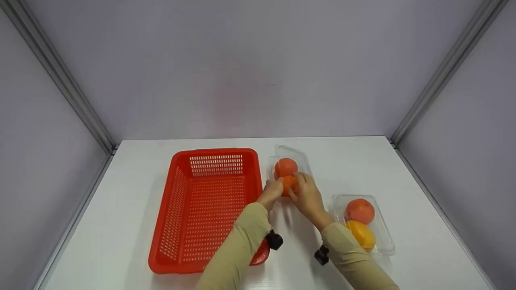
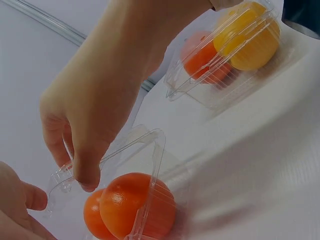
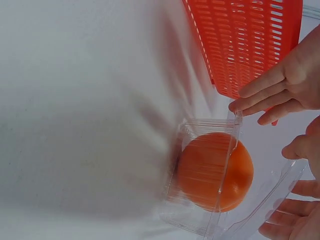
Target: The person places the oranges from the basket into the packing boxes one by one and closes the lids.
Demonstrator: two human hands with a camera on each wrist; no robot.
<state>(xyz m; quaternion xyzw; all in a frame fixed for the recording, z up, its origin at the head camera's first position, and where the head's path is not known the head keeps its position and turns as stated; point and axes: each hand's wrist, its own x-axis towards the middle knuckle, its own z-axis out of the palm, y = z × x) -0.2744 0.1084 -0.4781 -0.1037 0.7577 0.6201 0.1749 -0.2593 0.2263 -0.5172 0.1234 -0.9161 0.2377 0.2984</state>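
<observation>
A clear plastic clamshell box (image 1: 304, 161) stands on the table right of the red basket, its lid raised. Inside lie an orange (image 3: 210, 170) in front and a round reddish-orange fruit (image 1: 286, 166) behind it. My right hand (image 2: 95, 95) pinches the lid edge between thumb and fingers, as the left wrist view shows. On the box's basket side is my left hand (image 1: 271, 191). In the right wrist view its fingers (image 3: 265, 95) are extended, with fingertips at the box rim.
The red perforated basket (image 1: 258, 177) stands close on the left. To the right, another clear plastic box (image 1: 385, 229) holds a reddish-orange round fruit (image 1: 360, 211) and a yellow fruit (image 1: 361, 234). White tabletop (image 1: 100, 225) surrounds them, with a grey wall behind.
</observation>
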